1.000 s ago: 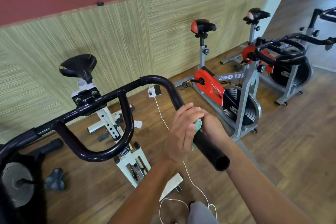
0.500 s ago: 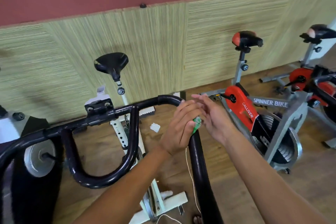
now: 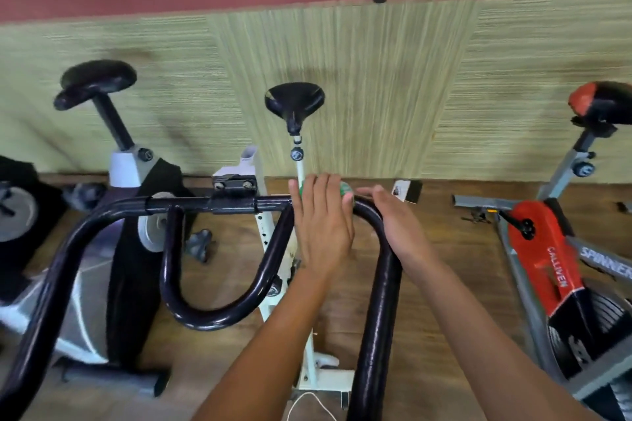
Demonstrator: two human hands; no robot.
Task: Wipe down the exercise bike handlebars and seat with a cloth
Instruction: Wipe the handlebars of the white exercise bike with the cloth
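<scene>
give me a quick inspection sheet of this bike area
surface: wood floor, bare between bikes
job's things: black handlebars; green cloth on the top bar; black seat beyond, untouched
clutter: small white-and-black item on the floor by the wall
hands: left hand presses the cloth flat; right hand rests on the bar's bend
cables: white cord on the floor below
surroundings: red spinner bike at right, grey bike at left, panelled wall
</scene>
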